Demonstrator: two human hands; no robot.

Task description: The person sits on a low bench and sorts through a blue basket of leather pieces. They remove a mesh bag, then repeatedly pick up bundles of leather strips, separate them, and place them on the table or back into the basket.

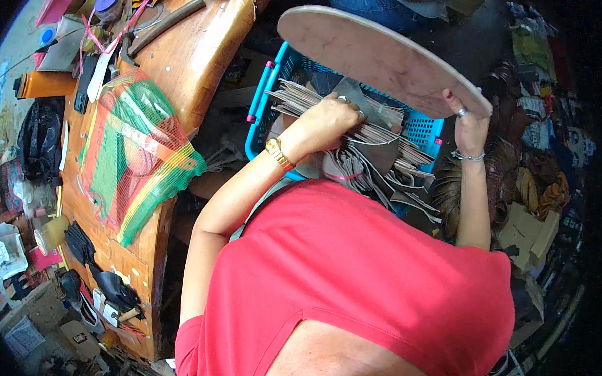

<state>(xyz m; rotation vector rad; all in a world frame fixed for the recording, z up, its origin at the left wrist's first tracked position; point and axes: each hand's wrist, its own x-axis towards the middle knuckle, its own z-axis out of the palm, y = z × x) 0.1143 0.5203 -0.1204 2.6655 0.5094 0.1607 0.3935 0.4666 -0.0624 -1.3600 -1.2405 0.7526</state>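
Observation:
My right hand (473,128) grips a large, flat oval board (380,57) by its right end, the thumb lying on the pale brownish face. The board is tilted above a turquoise plastic basket (424,134). In the basket lie bundled stacks of thin, flat, greyish-brown strips (400,152), perhaps leather or card. My left hand (334,122), with a gold watch on its wrist, is curled over the strips in the middle, its fingertips partly hidden among them. A pinkish band (342,176) crosses one bundle near my body.
At left stands a wooden table (206,56) bearing a red, green and yellow mesh bag (138,157), a hammer-like tool (167,26) and an orange bottle (45,85). Brown coiled material (500,170) and cardboard (529,233) lie on the right. A person's jeans (376,10) show beyond the basket.

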